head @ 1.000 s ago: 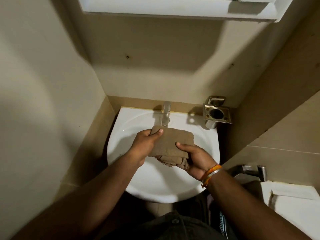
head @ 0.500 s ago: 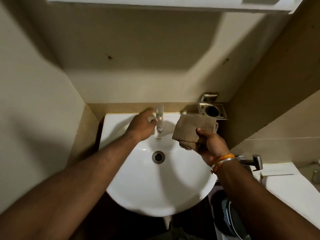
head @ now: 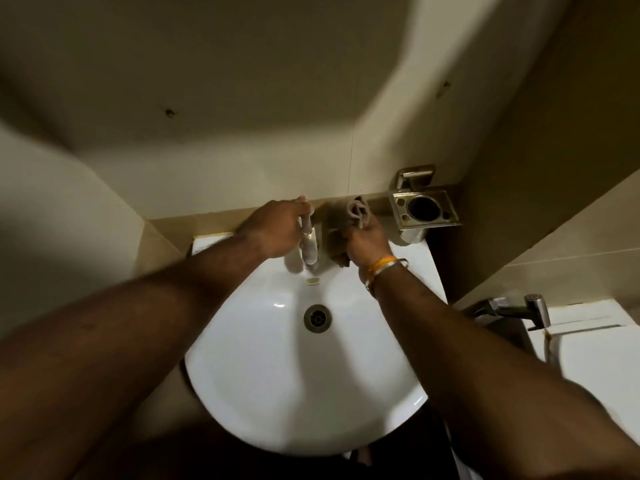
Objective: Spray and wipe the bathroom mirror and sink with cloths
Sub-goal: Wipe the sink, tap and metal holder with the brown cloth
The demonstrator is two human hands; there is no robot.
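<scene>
A white round sink (head: 263, 382) fills the middle of the view, with a metal drain (head: 317, 317) in its bowl. A chrome tap (head: 309, 247) stands at its back edge. My left hand (head: 277, 228) grips the top of the tap. My right hand (head: 367, 239) holds a folded brown cloth (head: 356, 211) just right of the tap, against the sink's back edge. The mirror is out of view.
A metal holder (head: 424, 209) with a round hole is fixed to the wall right of the tap. A chrome hand sprayer (head: 512, 308) and a white toilet tank (head: 595, 355) are at the right. Beige walls close in at left, back and right.
My left hand let go of the cloth and moved up onto the tap. My right hand carried the cloth up and back to the right of the tap. The view tilted down.
</scene>
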